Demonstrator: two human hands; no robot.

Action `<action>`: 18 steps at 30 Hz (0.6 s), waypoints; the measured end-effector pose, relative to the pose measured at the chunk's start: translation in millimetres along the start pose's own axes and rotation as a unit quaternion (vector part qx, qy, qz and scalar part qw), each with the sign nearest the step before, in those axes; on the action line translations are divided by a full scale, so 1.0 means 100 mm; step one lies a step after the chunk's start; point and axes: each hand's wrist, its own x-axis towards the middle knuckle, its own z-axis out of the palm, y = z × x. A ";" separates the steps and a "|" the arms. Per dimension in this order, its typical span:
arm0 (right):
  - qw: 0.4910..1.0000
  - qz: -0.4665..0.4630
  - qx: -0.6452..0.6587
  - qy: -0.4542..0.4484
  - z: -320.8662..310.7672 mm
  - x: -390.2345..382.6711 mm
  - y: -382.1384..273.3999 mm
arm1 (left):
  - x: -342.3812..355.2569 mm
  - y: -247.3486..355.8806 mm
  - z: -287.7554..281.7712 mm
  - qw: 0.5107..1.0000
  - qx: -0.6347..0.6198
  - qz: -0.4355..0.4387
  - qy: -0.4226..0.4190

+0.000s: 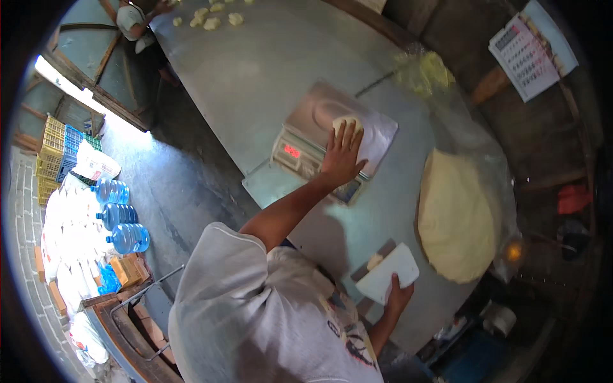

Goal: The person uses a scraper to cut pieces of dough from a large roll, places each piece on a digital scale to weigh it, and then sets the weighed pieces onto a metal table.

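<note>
My left hand (342, 153) lies with fingers stretched and slightly apart over a pale dough piece (338, 123) on the metal pan of a digital scale (306, 115) with a red display. My right hand (398, 293) grips a white, flat rectangular scraper (381, 274) low over the table. A small dough piece (374, 260) shows beside the scraper's upper left edge. A large mass of dough (456, 217) lies on the right, with clear plastic sheeting (501, 185) along it.
The metal table (223, 76) holds several dough pieces (211, 22) at its far end, where another person (134, 25) stands. On the left floor are water jugs (128, 237), stacked crates (54, 147) and white sacks (70, 236). A metal-framed object (150, 325) is at lower left.
</note>
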 end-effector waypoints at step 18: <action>0.994 0.034 0.087 0.051 0.04 0.05 0.19 | 2.03 -0.70 -2.77 0.724 -0.570 0.151 0.356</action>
